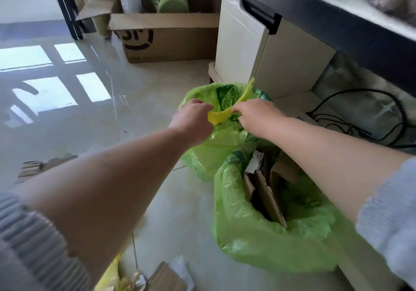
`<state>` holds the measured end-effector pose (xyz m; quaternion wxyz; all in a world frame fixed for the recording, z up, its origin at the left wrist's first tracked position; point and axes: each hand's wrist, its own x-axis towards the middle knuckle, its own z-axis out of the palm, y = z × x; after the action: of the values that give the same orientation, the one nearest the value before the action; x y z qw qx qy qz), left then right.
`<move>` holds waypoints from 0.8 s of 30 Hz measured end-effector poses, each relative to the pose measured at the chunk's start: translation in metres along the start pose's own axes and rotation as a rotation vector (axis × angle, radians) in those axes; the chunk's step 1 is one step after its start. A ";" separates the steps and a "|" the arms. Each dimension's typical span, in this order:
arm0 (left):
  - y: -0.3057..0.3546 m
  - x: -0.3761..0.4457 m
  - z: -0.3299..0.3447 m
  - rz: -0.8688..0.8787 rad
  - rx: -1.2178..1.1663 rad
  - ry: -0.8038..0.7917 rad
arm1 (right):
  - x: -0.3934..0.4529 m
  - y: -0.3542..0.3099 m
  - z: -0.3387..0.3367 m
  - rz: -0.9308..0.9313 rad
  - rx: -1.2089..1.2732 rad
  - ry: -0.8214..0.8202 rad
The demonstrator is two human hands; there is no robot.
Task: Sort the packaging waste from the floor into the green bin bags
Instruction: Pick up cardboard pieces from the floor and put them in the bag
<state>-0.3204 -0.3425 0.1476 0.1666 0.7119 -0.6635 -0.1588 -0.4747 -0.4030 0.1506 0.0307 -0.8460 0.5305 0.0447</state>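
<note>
Two green bin bags stand on the floor. The far bag (209, 153) is open below both hands. The near bag (258, 241) holds several brown cardboard pieces (267, 198) and a white paper scrap. A yellow plastic strip (222, 113) stretches between my hands above the far bag's mouth. My left hand (194, 117) grips its left end and my right hand (254, 115) grips the other part, with the strip's tail sticking up behind it. More yellow plastic and cardboard scraps (157, 277) lie on the floor by my left arm.
A cream cabinet (245, 43) stands right behind the far bag, under a dark desk edge. Black cables (351, 124) trail on the floor at the right. A large cardboard box (171, 41) with a green basket sits at the back. Flattened cardboard (45, 167) lies at the left.
</note>
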 end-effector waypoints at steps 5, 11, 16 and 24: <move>-0.001 -0.084 -0.043 0.006 -0.111 0.081 | -0.070 -0.035 -0.035 -0.070 0.092 0.038; -0.037 -0.203 -0.068 -0.112 -0.132 0.057 | -0.158 -0.109 -0.035 -0.123 0.342 0.005; -0.096 -0.286 -0.036 -0.254 -0.076 -0.088 | -0.210 -0.154 0.047 -0.117 0.438 -0.176; -0.163 -0.331 0.039 -0.327 0.028 -0.321 | -0.222 -0.193 0.170 -0.037 0.371 -0.486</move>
<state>-0.2160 -0.0027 0.0413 0.0209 0.7779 -0.5593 -0.2857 -0.4040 -0.1034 0.0067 0.3114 -0.8001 0.4910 0.1477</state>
